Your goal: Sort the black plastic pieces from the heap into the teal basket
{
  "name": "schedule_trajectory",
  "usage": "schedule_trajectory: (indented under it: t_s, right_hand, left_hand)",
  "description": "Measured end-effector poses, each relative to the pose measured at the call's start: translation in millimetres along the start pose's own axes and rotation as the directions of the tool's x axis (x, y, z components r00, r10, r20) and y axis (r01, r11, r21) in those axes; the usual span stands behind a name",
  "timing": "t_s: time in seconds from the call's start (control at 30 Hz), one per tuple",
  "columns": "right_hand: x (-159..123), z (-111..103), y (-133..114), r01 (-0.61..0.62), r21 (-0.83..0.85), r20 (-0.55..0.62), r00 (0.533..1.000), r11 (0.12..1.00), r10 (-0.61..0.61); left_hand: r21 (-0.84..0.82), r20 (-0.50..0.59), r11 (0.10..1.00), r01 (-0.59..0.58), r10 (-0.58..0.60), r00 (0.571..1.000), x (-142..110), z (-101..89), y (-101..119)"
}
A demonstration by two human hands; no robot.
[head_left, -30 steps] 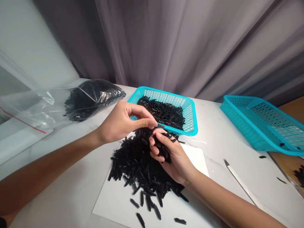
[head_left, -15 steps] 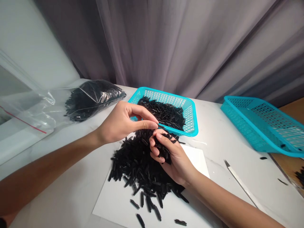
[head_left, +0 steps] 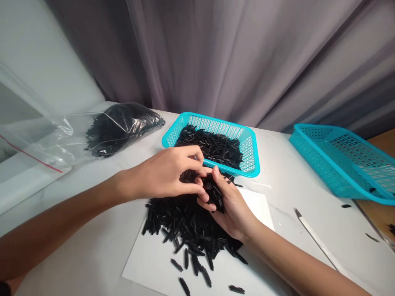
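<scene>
My right hand (head_left: pixel 230 197) is curled round a clutch of small black strips (head_left: pixel 217 198), palm upward, thumb raised at the top. From the left, my left hand (head_left: pixel 173 170) reaches over to it, thumb and fingertips apart at the clutch; no piece shows between them. Below both hands a heap of loose black strips (head_left: pixel 188 222) covers much of a white sheet (head_left: pixel 138 263). Single strips lie scattered at its near side. Just behind the hands stands a turquoise basket (head_left: pixel 254 158) holding many similar black pieces.
A clear plastic bag (head_left: pixel 123 127) of black pieces lies on the white table at left. At right is a second turquoise basket (head_left: pixel 336 164). Tweezers (head_left: pixel 317 238), dark tip pointing away, lie near my right forearm. A grey curtain (head_left: pixel 197 53) hangs behind.
Earlier, my left thumb and forefinger pinched a thin dark strip above my right hand. Now that pinch is parted and the left fingers have dropped to the clutch. The view has shifted slightly.
</scene>
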State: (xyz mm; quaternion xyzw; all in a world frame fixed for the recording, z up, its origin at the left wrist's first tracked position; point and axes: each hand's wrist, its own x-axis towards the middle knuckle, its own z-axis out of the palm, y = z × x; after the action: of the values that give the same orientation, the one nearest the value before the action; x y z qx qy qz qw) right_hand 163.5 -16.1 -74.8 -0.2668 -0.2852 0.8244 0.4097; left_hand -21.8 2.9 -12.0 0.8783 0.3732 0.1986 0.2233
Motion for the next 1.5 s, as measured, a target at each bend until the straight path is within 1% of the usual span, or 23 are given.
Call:
schedule_trajectory:
  t_s: [0.2,0.3,0.37,0.43,0.5,0.57,0.63,0.7,0.8,0.9,1.07,1.2,1.33,1.5]
  right_hand:
    - [-0.1,2.4,-2.0,-0.009,-0.073,0.015,1.000,0.997,0.011]
    - [-0.8,2.9,-2.6,-0.014,-0.092,0.004,1.000,0.996,0.014]
    - [-1.0,3.1,-2.8,-0.014,-0.089,0.012,1.000,0.996,0.015]
    - [-1.1,3.5,-3.0,-0.009,-0.076,0.016,1.000,0.997,0.010]
    - [-1.1,3.9,-3.2,-0.001,-0.061,0.007,1.000,0.998,0.002]
    - [-1.0,4.4,-3.4,0.008,-0.046,-0.008,1.000,0.999,-0.008]
    - [-1.2,4.9,-3.5,0.006,-0.040,-0.012,1.000,0.999,-0.006]
    - [-1.4,5.3,-3.5,-0.005,-0.043,-0.020,1.000,0.999,0.004]
    - [-1.5,5.2,-3.2,-0.012,-0.043,-0.040,0.999,0.999,0.010]
    - [-1.3,4.7,-2.7,-0.005,-0.042,-0.036,0.999,0.999,0.004]
    - [-2.2,4.4,-3.0,-0.001,-0.028,-0.050,0.999,1.000,-0.001]
    - [-2.7,4.4,-2.9,0.002,-0.012,-0.058,0.998,1.000,-0.003]
    - [-2.4,3.8,-1.9,0.033,-0.014,-0.045,0.998,0.999,-0.034]
    - [-2.6,3.5,-1.8,0.030,-0.012,-0.046,0.998,0.999,-0.031]
  left_hand:
    - [0.095,-0.088,0.995,0.024,-0.016,0.996,-0.4,7.9,-2.7]
    - [0.146,-0.143,0.989,0.000,0.022,0.989,0.3,14.4,-1.2]
    - [0.128,-0.202,0.992,0.011,0.016,0.979,1.2,16.6,0.1]
    - [0.064,-0.258,0.997,0.043,-0.025,0.966,2.4,15.2,0.3]
    - [-0.017,-0.281,0.998,0.063,-0.066,0.957,3.6,10.7,-1.1]
    - [-0.095,-0.244,0.993,0.064,-0.085,0.966,4.5,5.1,-3.5]
    - [-0.133,-0.186,0.989,0.056,-0.081,0.979,4.7,0.8,-6.0]
    - [-0.108,-0.151,0.994,0.033,-0.049,0.987,4.4,-1.4,-7.4]
    - [-0.028,-0.131,1.000,0.000,-0.004,0.991,3.7,-2.3,-6.6]
    - [-0.025,-0.140,0.999,0.020,-0.023,0.990,3.4,-3.1,-3.7]
    - [-0.012,-0.198,0.996,0.089,-0.089,0.976,3.6,-6.5,-2.1]
    - [0.008,-0.181,0.996,0.086,-0.084,0.980,3.6,-8.5,-3.7]
    - [0.016,-0.165,0.997,0.079,-0.076,0.983,3.0,-8.9,-4.6]
    - [-0.020,-0.168,0.996,0.092,-0.094,0.981,1.0,-9.2,-5.2]
